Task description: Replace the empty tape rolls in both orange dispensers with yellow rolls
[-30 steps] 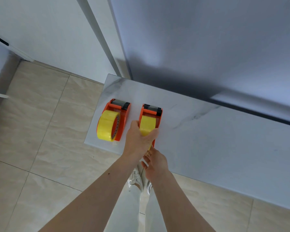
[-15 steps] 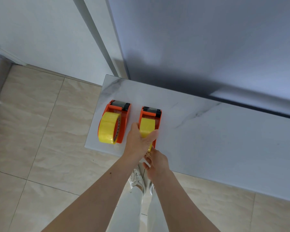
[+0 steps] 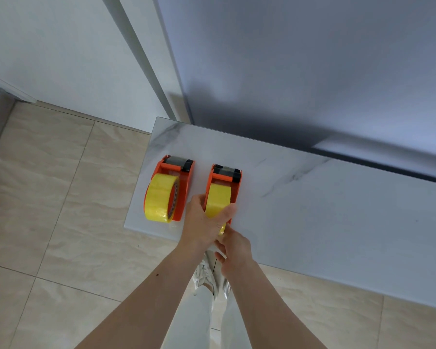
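Yellow roll in right dispenser, clasped by left hand grip; right hand grip unclear.

We seem to stand indoors in a plain room, a home or a small office; we cannot tell which. Under us lies a floor of large glossy beige tiles with thin grout lines. A white marble-look table runs along a smooth grey-white wall, and a pale frame, perhaps of a door, rises at the table's far left corner. Two orange tape dispensers sit on the table, the only working gear we see.
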Available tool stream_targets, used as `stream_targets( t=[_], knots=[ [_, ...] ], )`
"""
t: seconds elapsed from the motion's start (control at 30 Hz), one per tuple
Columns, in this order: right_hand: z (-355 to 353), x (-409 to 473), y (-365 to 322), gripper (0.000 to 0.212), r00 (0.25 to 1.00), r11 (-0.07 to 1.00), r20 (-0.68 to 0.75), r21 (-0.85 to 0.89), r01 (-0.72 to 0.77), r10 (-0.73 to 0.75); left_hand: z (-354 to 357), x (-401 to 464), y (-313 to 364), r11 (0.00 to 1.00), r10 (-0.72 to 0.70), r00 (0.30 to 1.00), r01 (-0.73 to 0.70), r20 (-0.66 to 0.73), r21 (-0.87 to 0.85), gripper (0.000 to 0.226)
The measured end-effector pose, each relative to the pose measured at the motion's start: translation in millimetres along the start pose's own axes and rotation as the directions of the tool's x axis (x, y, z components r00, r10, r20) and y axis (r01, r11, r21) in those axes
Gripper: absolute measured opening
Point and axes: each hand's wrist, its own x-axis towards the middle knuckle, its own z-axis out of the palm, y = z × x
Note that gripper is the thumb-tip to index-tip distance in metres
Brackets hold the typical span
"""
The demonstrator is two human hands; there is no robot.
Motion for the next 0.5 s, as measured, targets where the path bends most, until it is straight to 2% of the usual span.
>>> stream_targets(
  t=[0.23, 0.33, 0.5],
  knots=[
    [1.4, -3.7, -6.8, 0.039, 0.995, 0.997, 0.083, -0.057, -0.043, 0.047, -3.7, -8.2, 2.8, 0.997, 0.021, 1.000, -0.021, 0.009, -0.080, 0.054],
    [1.1, -7.2, -6.7, 0.045, 0.992, 0.997, 0.110, -0.051, -0.057, 0.063, -4.4, -10.9, 0.9, 0.994, 0.018, 0.999, -0.012, 0.050, -0.112, 0.065],
    [-1.5, -11.8, -3.4, 0.051, 0.989, 0.996, 0.119, -0.009, -0.086, 0.086, -8.5, -9.8, -0.9, 0.998, 0.017, 0.996, -0.012, 0.090, -0.065, 0.048]
  ],
)
